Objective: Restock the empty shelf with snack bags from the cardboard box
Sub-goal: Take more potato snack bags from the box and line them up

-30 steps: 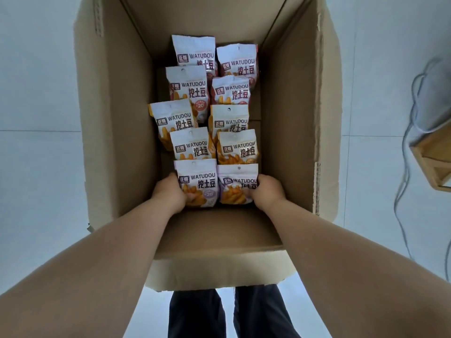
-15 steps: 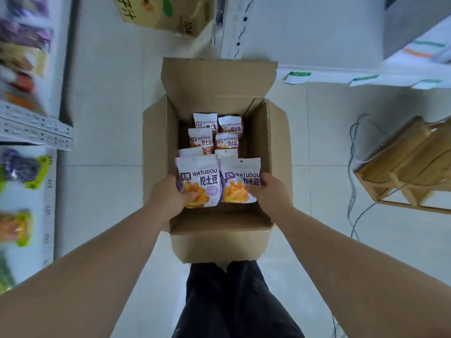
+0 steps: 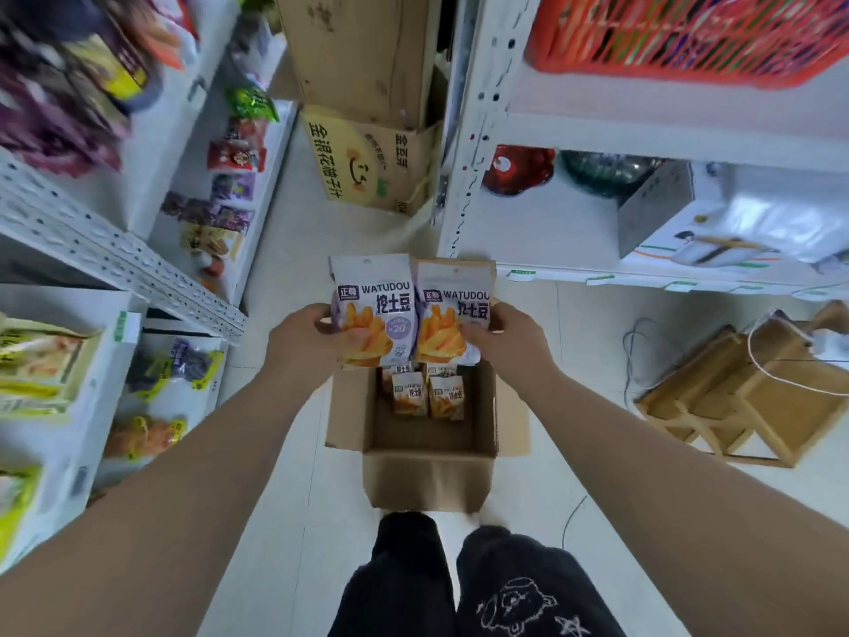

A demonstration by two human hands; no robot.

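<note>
I hold two white WATUDOU snack bags side by side above the open cardboard box on the floor. My left hand grips the left snack bag at its lower left edge. My right hand grips the right snack bag at its lower right edge. More of the same snack bags stand in the far part of the box, partly hidden behind the held ones. The near part of the box floor is bare.
A white shelf unit stands to the right with a red basket on top and goods below. Stocked shelves line the left. A yellow printed carton stands ahead, and a wooden stool with cables sits at right.
Both hands have lifted the two nearest bags out of the box and raised them. The view has pulled up and away from the box, showing the aisle and shelves.
</note>
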